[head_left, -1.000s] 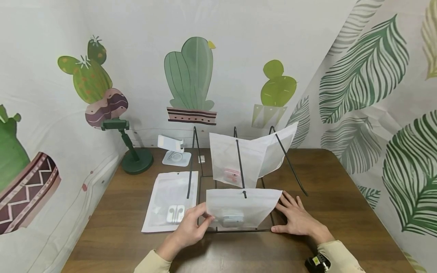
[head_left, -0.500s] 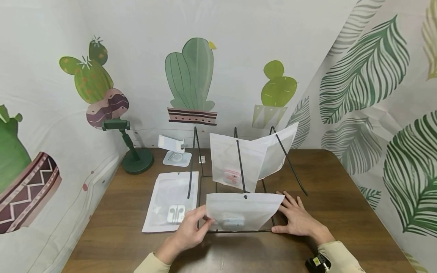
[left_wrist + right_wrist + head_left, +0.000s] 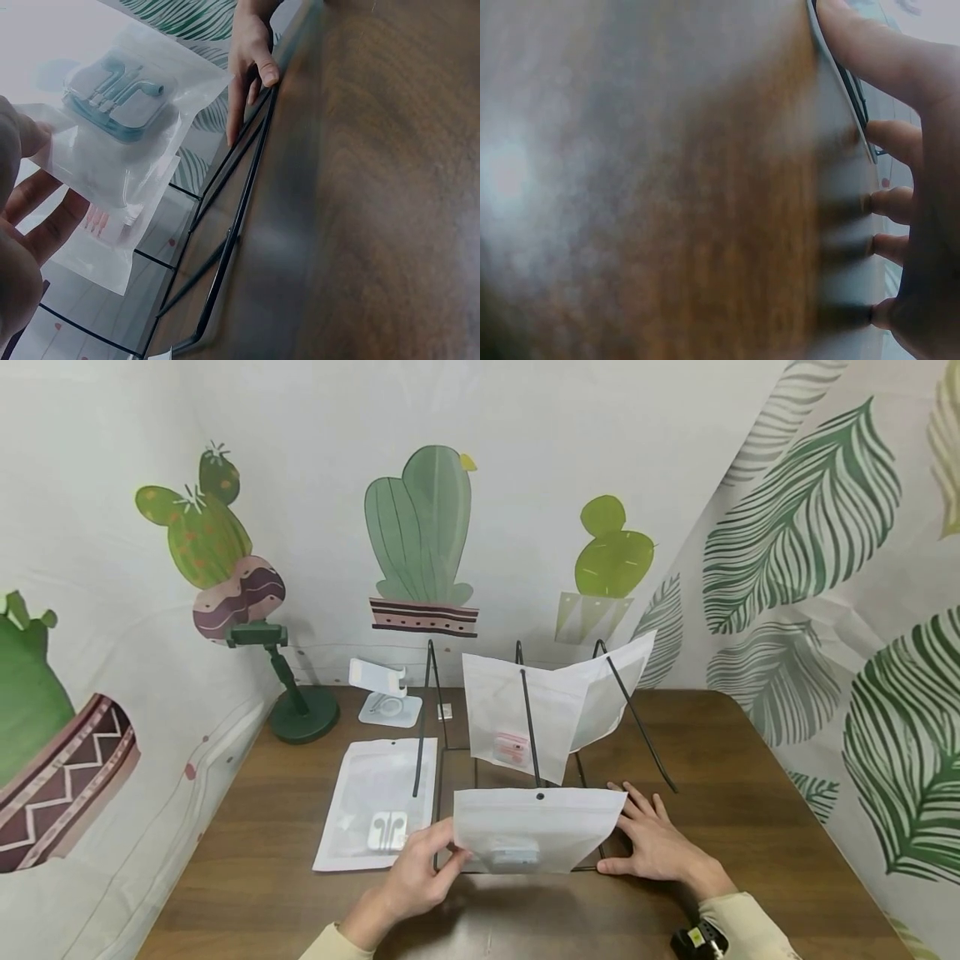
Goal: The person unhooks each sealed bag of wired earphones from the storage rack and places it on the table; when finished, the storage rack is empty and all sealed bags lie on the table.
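My left hand [image 3: 422, 875] pinches the left edge of a white zip pouch [image 3: 517, 814] between thumb and fingers. Through its clear front shows a pale blue earphone case [image 3: 116, 97] with earphones in it. The pouch's punched hole is right at the front tip of the middle hook of a black wire display rack [image 3: 647, 718]. My right hand [image 3: 656, 843] rests on the table with fingers spread, its thumb at the front corner of the rack's base. Behind, a pouch with a pink case [image 3: 487, 706] hangs on the middle hook, and another white pouch [image 3: 611, 697] on the right hook.
Left of the rack lies a white pouch with a white earphone case [image 3: 367, 793]. Farther back stand a pale blue phone stand [image 3: 390, 708] and a dark green phone stand [image 3: 303, 714]. The brown wooden table [image 3: 247, 827] meets a cactus-printed backdrop.
My left hand has drawn the pouch with the blue case slightly toward me and down, so its top edge sits lower at the hook's tip. The right hand stays in place.
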Available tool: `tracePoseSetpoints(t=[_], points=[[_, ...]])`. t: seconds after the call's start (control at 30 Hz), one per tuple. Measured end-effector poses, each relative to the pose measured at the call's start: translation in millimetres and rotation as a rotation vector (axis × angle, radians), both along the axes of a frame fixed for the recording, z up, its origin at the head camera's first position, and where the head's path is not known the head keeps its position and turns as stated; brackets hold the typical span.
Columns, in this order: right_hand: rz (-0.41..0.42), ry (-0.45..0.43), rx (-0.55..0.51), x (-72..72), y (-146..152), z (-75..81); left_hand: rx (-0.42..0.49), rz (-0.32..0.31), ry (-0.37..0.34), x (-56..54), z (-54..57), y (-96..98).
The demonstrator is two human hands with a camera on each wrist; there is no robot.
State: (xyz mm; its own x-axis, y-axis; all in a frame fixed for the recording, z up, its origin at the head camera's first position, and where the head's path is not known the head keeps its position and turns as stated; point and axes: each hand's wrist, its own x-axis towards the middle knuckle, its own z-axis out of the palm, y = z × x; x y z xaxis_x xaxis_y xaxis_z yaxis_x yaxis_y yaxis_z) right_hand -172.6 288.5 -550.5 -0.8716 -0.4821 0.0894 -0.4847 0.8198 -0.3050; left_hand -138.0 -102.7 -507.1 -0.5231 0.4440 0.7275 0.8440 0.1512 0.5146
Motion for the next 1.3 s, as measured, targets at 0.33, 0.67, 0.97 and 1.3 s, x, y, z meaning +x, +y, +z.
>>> tracePoseSetpoints(t=[0.33,0.67,0.97,1.3], points=[[-0.011,-0.037,-0.013,1.9,-1.6,0.7,0.037,-0.02,0.09,2.2,-3.3,-0.8],[-0.002,-0.024,-0.004,0.5,-2.6,1.3,0.078,0.032,0.099,11.6,-2.8,-13.6],[-0.009,-0.044,0.031,1.6,-2.3,3.6,0.093,0.085,0.134,19.2,-0.9,-32.1],[-0.012,-0.043,0.026,1.5,-3.7,3.4,0.063,0.119,0.075,28.3,1.3,-58.2]])
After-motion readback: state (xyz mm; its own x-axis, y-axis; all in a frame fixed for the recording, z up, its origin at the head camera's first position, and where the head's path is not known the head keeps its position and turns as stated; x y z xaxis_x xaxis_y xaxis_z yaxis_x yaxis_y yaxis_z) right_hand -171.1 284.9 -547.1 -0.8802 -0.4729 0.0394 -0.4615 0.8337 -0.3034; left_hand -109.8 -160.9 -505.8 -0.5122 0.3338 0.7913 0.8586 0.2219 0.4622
